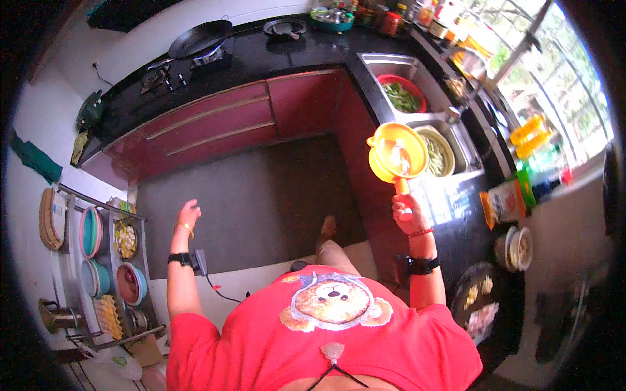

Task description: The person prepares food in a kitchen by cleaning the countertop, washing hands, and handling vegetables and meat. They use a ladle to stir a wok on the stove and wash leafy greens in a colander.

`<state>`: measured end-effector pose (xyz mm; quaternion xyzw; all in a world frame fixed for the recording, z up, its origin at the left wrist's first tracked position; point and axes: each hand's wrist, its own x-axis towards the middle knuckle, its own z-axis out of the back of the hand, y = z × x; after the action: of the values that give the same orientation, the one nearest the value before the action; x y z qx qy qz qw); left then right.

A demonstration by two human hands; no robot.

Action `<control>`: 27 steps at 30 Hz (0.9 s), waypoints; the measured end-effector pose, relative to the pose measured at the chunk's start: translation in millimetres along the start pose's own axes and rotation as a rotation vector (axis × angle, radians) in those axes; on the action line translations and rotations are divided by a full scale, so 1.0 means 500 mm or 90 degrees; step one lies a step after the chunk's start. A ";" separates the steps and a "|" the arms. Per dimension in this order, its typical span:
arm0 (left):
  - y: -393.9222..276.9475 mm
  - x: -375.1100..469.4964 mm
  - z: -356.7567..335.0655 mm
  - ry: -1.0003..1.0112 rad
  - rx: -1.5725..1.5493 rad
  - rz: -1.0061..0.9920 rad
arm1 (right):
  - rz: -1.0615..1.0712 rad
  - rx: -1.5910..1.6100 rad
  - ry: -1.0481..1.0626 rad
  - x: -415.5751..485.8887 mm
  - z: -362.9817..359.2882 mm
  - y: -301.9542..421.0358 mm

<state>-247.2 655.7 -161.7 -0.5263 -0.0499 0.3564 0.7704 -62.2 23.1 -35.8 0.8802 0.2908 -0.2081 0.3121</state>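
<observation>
My right hand [411, 215] grips the handle of an orange plastic dipper [398, 151], its bowl held over the counter edge beside the sink. Something pale shows inside the bowl; I cannot tell what it is. My left hand [189, 213] hangs over the floor, holding nothing, fingers apart and slightly curled. Close to the dipper, the near basin of the steel sink [472, 146] holds a pale round bowl [452, 168] of cut green vegetables [435, 154]. In the far basin a red basin [423, 97] holds leafy greens [401, 97].
A wok [200, 39] rests on the gas stove at the upper left. The black countertop [313, 56] turns along the window side. A shelf rack [73, 234] with basins and food stands at left. At lower right, a dark round board [472, 281] carries chopped food.
</observation>
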 end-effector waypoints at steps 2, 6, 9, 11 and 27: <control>-0.056 0.071 -0.057 0.006 0.029 -0.104 | -0.015 0.014 0.025 0.095 -0.027 0.039; -0.084 0.132 -0.137 0.089 0.141 -0.042 | -0.060 0.039 0.056 0.244 -0.094 0.135; -0.059 0.120 -0.168 0.159 -0.013 0.233 | 0.008 -0.031 0.020 0.349 -0.146 0.206; -0.041 0.104 -0.175 0.117 0.031 0.287 | 0.002 -0.015 -0.041 0.419 -0.169 0.240; -0.126 0.639 -0.122 0.116 -0.071 0.453 | 0.046 0.055 0.015 1.017 -0.430 0.469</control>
<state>48.4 788.5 -230.7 -0.5812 0.1856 0.5503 0.5700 506.5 212.2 -59.6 0.9054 0.2529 -0.1983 0.2773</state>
